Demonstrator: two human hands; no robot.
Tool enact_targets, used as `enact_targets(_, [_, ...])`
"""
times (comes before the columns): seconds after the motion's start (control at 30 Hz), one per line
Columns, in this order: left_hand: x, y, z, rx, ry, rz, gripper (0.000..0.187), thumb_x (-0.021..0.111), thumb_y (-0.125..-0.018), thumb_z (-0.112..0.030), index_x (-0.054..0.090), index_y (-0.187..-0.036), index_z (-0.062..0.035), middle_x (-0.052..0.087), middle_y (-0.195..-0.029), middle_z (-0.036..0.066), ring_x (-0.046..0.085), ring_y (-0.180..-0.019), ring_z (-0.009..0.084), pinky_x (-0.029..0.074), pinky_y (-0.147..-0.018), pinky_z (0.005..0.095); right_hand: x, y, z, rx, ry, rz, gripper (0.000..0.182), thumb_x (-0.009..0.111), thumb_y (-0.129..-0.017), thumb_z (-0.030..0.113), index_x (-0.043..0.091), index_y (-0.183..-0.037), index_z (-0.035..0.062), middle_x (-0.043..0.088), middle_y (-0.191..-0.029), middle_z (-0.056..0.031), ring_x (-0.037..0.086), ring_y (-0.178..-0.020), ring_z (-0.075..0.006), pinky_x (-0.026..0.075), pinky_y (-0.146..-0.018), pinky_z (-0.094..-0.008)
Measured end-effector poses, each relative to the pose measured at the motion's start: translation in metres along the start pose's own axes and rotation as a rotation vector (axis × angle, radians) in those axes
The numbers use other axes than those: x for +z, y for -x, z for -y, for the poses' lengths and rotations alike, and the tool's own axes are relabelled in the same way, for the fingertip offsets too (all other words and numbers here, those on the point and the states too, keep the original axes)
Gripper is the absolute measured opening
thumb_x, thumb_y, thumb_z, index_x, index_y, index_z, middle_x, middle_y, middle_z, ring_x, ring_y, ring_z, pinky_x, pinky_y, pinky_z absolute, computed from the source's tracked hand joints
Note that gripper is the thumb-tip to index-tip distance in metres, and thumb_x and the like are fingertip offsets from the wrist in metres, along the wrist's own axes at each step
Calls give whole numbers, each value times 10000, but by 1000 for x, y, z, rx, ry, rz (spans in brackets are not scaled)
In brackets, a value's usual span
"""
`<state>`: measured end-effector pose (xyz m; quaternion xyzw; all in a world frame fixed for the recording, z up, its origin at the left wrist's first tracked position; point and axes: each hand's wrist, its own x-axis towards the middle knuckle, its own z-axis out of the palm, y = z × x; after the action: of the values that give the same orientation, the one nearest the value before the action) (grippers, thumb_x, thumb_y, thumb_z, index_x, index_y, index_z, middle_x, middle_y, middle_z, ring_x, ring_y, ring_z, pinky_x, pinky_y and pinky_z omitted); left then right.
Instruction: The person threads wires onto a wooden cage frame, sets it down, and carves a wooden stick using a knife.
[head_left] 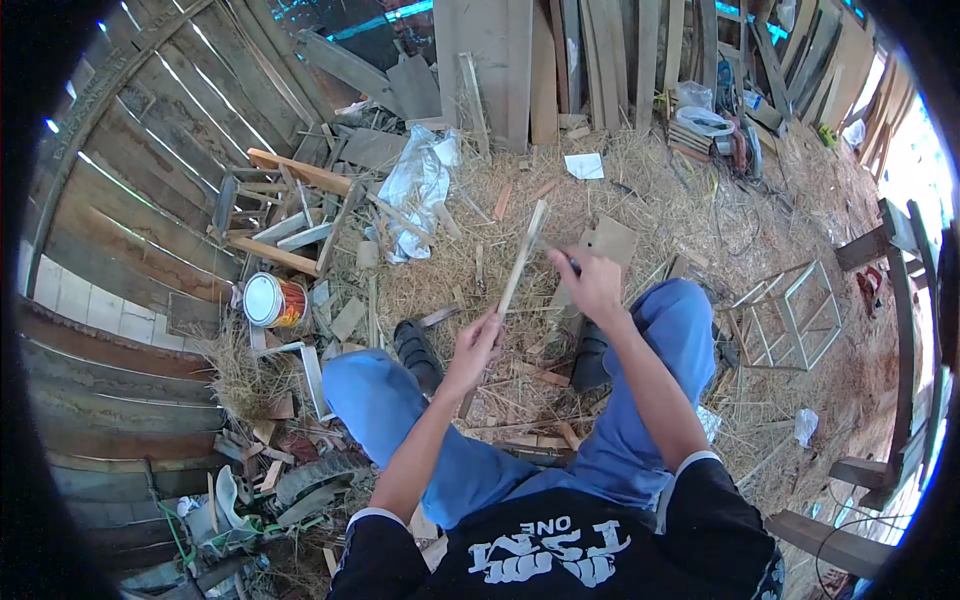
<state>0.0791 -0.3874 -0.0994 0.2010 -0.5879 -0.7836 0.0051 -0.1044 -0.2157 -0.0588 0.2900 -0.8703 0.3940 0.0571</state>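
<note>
My left hand (477,350) is closed round the lower end of a thin, pale wooden strip (522,258), which points up and away between my knees. My right hand (594,285) grips a dark-handled knife (573,264). Its narrow blade reaches left to the strip, overlapping it in this view a little below the upper end. Most of the handle is hidden in my fist. Below the strip, straw and wood shavings (480,270) cover the ground between my dark boots.
A small wooden frame (790,315) stands at right. Left are a paint bucket (276,300) and an upturned wooden stool (290,215). A clear plastic bag (415,190) lies ahead. Boards (490,70) lean along the back, near a circular saw (738,145). Cardboard (612,240) lies beyond my right hand.
</note>
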Motion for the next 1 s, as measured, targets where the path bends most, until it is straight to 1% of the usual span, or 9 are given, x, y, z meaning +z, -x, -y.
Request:
enact_targets(0.13, [-1, -6, 0, -50, 77, 5, 466, 463, -1084, -250, 424, -1519, -90, 483, -813, -18, 372, -593, 44, 311, -510, 205, 17, 16, -1, -15, -196, 243, 468, 565, -994, 457, 724, -837, 47, 618, -645, -202, 625, -594, -364, 470, -569, -437])
enact_targets(0.27, [7, -8, -2, 27, 39, -15, 461, 465, -1082, -238, 427, -1518, -94, 481, -809, -12, 367, -585, 53, 313, -516, 204, 44, 15, -16, 85, -408, 293, 538, 505, -1030, 462, 712, -777, 35, 616, -618, -158, 623, -573, -267, 473, -584, -400])
enact_targets(0.37, [3, -10, 1, 48, 58, 1, 467, 477, -1079, -233, 421, -1520, -93, 485, -802, -9, 381, -599, 58, 326, -522, 210, 37, 23, -1, 34, -499, 446, 556, 491, -1038, 458, 705, -761, 26, 624, -613, -140, 632, -582, -244, 475, -583, -388])
enact_targets(0.47, [0, -11, 0, 36, 65, 40, 477, 490, -1077, -239, 413, -1523, -89, 492, -805, -10, 401, -623, 60, 340, -529, 216, 44, 22, -8, 58, -412, 471, 579, 471, -1047, 461, 699, -755, 17, 636, -614, -122, 639, -588, -240, 485, -588, -381])
enact_targets(0.57, [1, -7, 0, 63, 18, 49, 487, 500, -1075, -251, 409, -1525, -87, 495, -810, -13, 408, -634, 59, 342, -534, 219, 41, 3, -16, 204, -447, 291, 595, 451, -1057, 459, 693, -748, 12, 629, -606, -121, 644, -588, -225, 490, -584, -381])
enact_targets(0.67, [3, -6, 0, 116, -23, 70, 493, 512, -1071, -248, 411, -1525, -87, 489, -811, -19, 400, -633, 55, 338, -537, 218, 33, 16, -5, -17, -287, 369, 609, 445, -1060, 466, 687, -742, 6, 610, -589, -123, 624, -568, -201, 480, -567, -381])
enact_targets(0.77, [4, -6, -5, 138, -53, 77, 496, 521, -1067, -237, 412, -1527, -88, 473, -809, -28, 391, -635, 52, 332, -538, 216, 35, 21, -5, 82, -436, 339, 582, 468, -1064, 444, 653, -750, -9, 522, -564, -37, 507, -559, -126, 429, -540, -330])
enact_targets(0.87, [7, -3, -6, 130, -43, 88, 500, 526, -1065, -232, 409, -1529, -85, 455, -799, -36, 382, -632, 52, 325, -533, 217, 47, 9, -22, 168, -515, 192, 582, 470, -1065, 438, 642, -743, -15, 534, -579, -52, 518, -570, -129, 442, -550, -343])
enact_targets(1.0, [4, -2, -5, 95, -1, 105, 508, 522, -1067, -230, 395, -1533, -73, 443, -785, -36, 369, -618, 56, 313, -520, 224, 42, 28, -11, 17, -388, 322, 581, 468, -1055, 456, 680, -759, 2, 606, -592, -137, 607, -541, -210, 479, -557, -380])
